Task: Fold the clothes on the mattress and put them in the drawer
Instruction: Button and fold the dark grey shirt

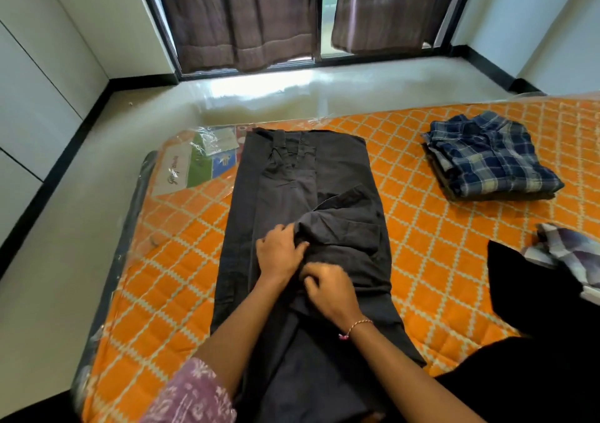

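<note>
While a person is leaning over an orange patterned mattress that is lying on the floor, both bare hands are working at the middle of a dark grey garment. It looks like a pair of trousers, spread lengthwise down the mattress with its waistband at the far end and its lower part running toward the person. The left hand is resting on the cloth with its fingers curling into a bunched fold, its grip closing on the fabric. The right hand, wearing a thin bracelet at the wrist, is sitting just beside the left, almost touching it, and its fingers are also pinching the gathered dark cloth. A pink printed sleeve is showing on the left arm. Well apart, on the far right of the mattress, a folded blue plaid shirt is sitting on top of other folded cloth. Nearer, at the right edge, a black garment and a pale checked cloth are lying loose. Brown curtains are hanging at the window beyond.
</note>
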